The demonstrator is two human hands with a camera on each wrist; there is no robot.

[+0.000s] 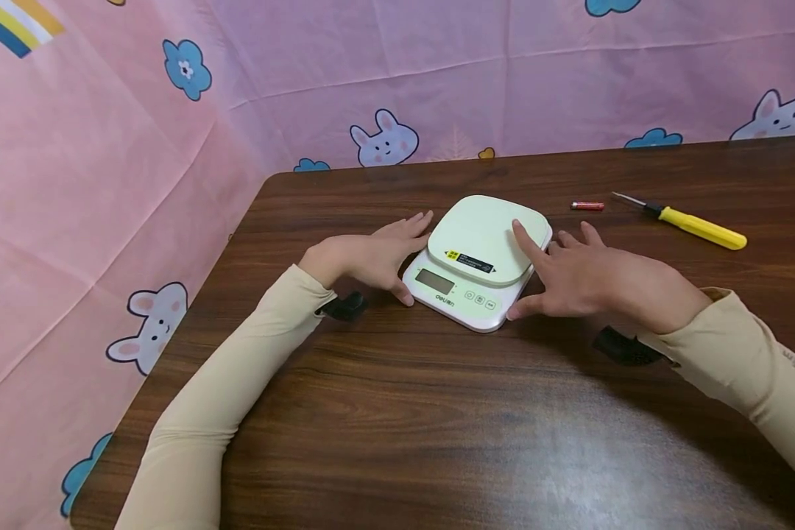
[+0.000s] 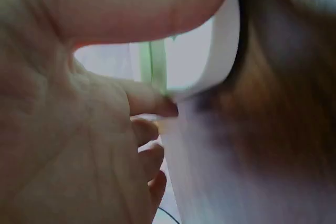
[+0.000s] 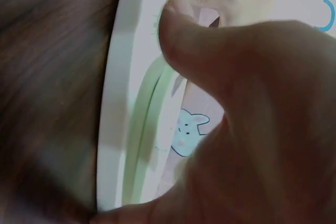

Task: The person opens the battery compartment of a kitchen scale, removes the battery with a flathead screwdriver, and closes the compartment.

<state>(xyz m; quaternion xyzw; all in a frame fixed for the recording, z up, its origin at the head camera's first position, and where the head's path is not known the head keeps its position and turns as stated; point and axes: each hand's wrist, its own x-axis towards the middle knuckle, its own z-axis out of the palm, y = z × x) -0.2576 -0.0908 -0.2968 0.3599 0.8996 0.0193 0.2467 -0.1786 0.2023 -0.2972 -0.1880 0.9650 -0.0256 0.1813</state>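
Note:
A white kitchen scale lies face up on the wooden table, its small grey display and row of buttons toward the person. At its left side is my left hand, fingers extended, with the thumb tip by the front left corner. Along the opposite side my right hand is spread, index finger reaching over the weighing plate and thumb at the front right corner. The left wrist view shows the scale's rounded edge beyond the thumb. In the right wrist view, the side of the scale runs alongside the fingers.
Behind the right hand lie a small red battery and a screwdriver with a yellow handle. A pink and purple cloth with printed rabbits hangs along the back and left of the table.

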